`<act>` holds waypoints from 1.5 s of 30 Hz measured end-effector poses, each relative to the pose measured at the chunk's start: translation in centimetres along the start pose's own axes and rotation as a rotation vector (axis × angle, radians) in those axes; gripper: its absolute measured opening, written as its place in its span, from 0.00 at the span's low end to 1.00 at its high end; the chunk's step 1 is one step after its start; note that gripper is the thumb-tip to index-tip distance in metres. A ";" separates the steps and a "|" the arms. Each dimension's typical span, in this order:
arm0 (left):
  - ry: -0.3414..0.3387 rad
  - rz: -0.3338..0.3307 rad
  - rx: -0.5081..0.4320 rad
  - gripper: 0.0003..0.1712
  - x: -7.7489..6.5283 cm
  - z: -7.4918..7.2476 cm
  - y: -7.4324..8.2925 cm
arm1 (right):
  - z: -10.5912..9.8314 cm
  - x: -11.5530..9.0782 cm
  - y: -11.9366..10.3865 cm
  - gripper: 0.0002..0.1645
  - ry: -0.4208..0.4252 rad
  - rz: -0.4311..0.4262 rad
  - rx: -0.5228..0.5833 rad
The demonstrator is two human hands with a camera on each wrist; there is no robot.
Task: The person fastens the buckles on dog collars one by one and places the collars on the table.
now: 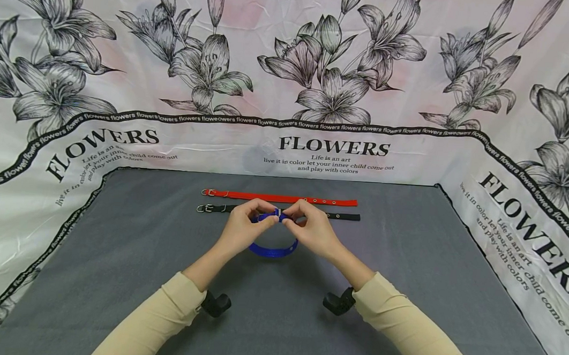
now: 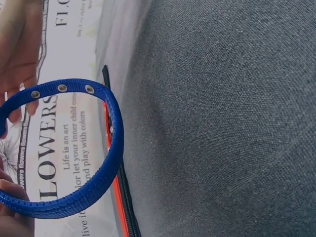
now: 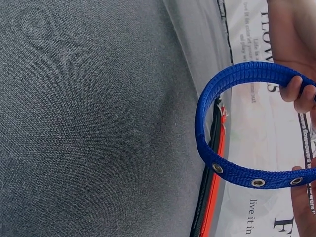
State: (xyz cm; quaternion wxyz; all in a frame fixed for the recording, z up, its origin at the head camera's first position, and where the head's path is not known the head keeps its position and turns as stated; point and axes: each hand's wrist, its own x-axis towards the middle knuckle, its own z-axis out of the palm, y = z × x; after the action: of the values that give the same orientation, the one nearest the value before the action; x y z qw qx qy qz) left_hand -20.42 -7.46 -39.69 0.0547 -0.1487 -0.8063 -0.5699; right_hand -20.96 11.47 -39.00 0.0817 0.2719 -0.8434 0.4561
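Observation:
A blue pet collar (image 1: 273, 251) with metal eyelets is bent into a loop above the table. My left hand (image 1: 243, 226) pinches its padded end, and my right hand (image 1: 314, 232) pinches the eyelet end. Their fingertips nearly meet at the top of the loop, around a small metal buckle (image 1: 279, 213) that they partly hide. Both wrist views show the collar (image 2: 118, 138) hanging as a round band, its eyelets on the right hand's side (image 3: 257, 182). In the right wrist view, fingers of the left hand (image 3: 296, 39) curl at the padded strap.
Behind the hands, a red collar (image 1: 264, 197) lies flat across the grey table cloth (image 1: 277, 316). A black collar (image 1: 345, 216) lies parallel in front of it, partly covered by the hands. A flower-printed curtain (image 1: 334, 148) encloses the back and sides.

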 end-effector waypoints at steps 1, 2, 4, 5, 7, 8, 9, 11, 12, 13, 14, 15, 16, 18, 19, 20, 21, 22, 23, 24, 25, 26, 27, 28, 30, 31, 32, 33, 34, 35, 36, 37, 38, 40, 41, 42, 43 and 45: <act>-0.003 0.000 -0.004 0.11 0.0 0.0 0.1 | 0.0 0.0 0.0 0.07 0.001 -0.001 0.004; -0.005 -0.001 -0.009 0.11 0.0 0.0 0.2 | 0.0 0.0 0.0 0.07 0.001 -0.004 0.008; -0.005 0.000 -0.014 0.11 -0.3 -0.2 1.2 | 0.0 0.0 0.1 0.08 -0.002 -0.006 0.017; -0.005 -0.001 -0.019 0.11 -0.4 -0.3 1.6 | 0.1 0.0 0.1 0.08 -0.003 -0.009 0.020; -0.003 0.000 -0.033 0.10 -0.8 -0.4 2.6 | 0.1 0.0 0.1 0.09 -0.006 -0.008 0.030; 0.000 0.002 -0.044 0.10 -0.9 -0.5 3.0 | 0.2 0.0 0.2 0.10 -0.008 -0.006 0.034; 0.004 0.005 -0.059 0.10 -1.1 -0.6 3.4 | 0.2 0.0 0.2 0.11 -0.010 -0.002 0.037; 0.014 0.008 -0.095 0.09 -1.1 -0.6 3.4 | 0.2 0.0 0.0 0.12 -0.012 0.006 0.038; 0.019 0.008 -0.112 0.09 -1.1 -0.6 3.4 | 0.2 0.0 -0.1 0.13 -0.012 0.009 0.039; 0.027 0.008 -0.128 0.09 -1.1 -0.6 3.4 | 0.2 0.0 -0.4 0.13 -0.012 0.011 0.038; 0.035 0.005 -0.142 0.10 -1.0 -0.6 3.3 | 0.1 0.0 -0.9 0.14 -0.012 0.011 0.038; 0.041 0.000 -0.159 0.10 -0.9 -0.6 3.2 | 0.0 -0.1 -1.4 0.14 -0.013 0.010 0.036; 0.045 -0.006 -0.177 0.10 -0.8 -0.6 2.8 | -0.2 -0.1 -1.8 0.13 -0.014 0.008 0.031; 0.054 -0.021 -0.211 0.10 -0.4 -0.5 2.1 | -0.4 -0.3 -2.7 0.13 -0.012 -0.006 0.024; 0.058 -0.025 -0.231 0.10 -0.3 -0.5 1.7 | -0.5 -0.3 -3.1 0.13 -0.011 -0.008 0.020; 0.060 -0.029 -0.250 0.10 -0.1 -0.4 1.4 | -0.6 -0.4 -3.4 0.13 -0.010 -0.010 0.017; 0.060 -0.034 -0.268 0.10 0.0 -0.4 1.0 | -0.6 -0.4 -3.4 0.13 -0.010 -0.010 0.013; 0.061 -0.038 -0.280 0.10 0.2 -0.3 0.7 | -0.6 -0.4 -3.5 0.13 -0.009 -0.010 0.011; 0.063 -0.040 -0.290 0.10 0.2 -0.3 0.6 | -0.6 -0.4 -3.5 0.13 -0.008 -0.010 0.011; 0.065 -0.041 -0.296 0.09 0.2 -0.3 0.6 | -0.6 -0.4 -3.5 0.14 -0.008 -0.004 0.013; 0.068 -0.043 -0.305 0.09 0.2 -0.3 0.6 | -0.6 -0.4 -3.5 0.14 -0.007 -0.002 0.015; 0.074 -0.042 -0.313 0.08 0.2 -0.3 0.7 | -0.6 -0.5 -3.5 0.14 -0.007 0.001 0.017; 0.080 -0.042 -0.329 0.08 0.2 -0.3 0.8 | -0.5 -0.5 -3.5 0.14 -0.006 0.001 0.016; 0.086 -0.041 -0.351 0.08 0.2 -0.4 0.8 | -0.5 -0.5 -3.5 0.14 -0.005 0.004 0.017; 0.098 -0.046 -0.398 0.08 0.2 -0.4 1.0 | -0.5 -0.5 -3.5 0.14 -0.001 0.013 0.018; 0.102 -0.050 -0.423 0.08 0.2 -0.5 1.1 | -0.5 -0.5 -3.5 0.14 -0.001 0.017 0.017; 0.106 -0.058 -0.441 0.08 0.2 -0.5 1.1 | -0.5 -0.5 -3.5 0.14 0.000 0.023 0.015; 0.107 -0.069 -0.460 0.08 0.2 -0.5 1.2 | -0.5 -0.5 -3.3 0.14 -0.001 0.015 0.006; 0.106 -0.080 -0.470 0.08 0.3 -0.5 1.2 | -0.5 -0.5 -3.4 0.14 -0.002 0.021 0.005; 0.105 -0.090 -0.475 0.09 0.3 -0.5 1.2 | -0.5 -0.5 -3.4 0.13 -0.003 0.026 0.004; 0.101 -0.098 -0.477 0.09 0.3 -0.6 1.1 | -0.5 -0.5 -3.4 0.13 -0.004 0.030 0.003; 0.098 -0.105 -0.475 0.09 0.3 -0.6 1.1 | -0.5 -0.5 -3.4 0.13 -0.006 0.033 0.002; 0.092 -0.107 -0.468 0.09 0.3 -0.6 1.2 | -0.5 -0.5 -3.4 0.12 -0.006 0.035 0.002; 0.078 -0.104 -0.443 0.10 0.3 -0.6 1.1 | -0.6 -0.6 -3.6 0.12 -0.005 0.054 0.010; 0.072 -0.100 -0.425 0.11 0.2 -0.6 1.1 | -0.6 -0.6 -3.7 0.12 -0.005 0.056 0.011; 0.063 -0.096 -0.402 0.11 0.2 -0.6 1.1 | -0.6 -0.6 -3.6 0.12 -0.003 0.052 0.010; 0.052 -0.090 -0.378 0.13 0.2 -0.6 1.1 | -0.6 -0.6 -3.6 0.11 0.000 0.048 0.008; 0.029 -0.081 -0.335 0.14 0.1 -0.5 0.9 | -0.5 -0.6 -3.7 0.11 0.004 0.039 0.010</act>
State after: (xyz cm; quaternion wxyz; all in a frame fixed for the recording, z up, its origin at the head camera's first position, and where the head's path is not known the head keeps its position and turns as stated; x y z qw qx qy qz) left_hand -20.28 -7.64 -38.66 0.0177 -0.1148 -0.7046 -0.7000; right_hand -18.57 10.54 -36.27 0.0734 0.2550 -0.8461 0.4622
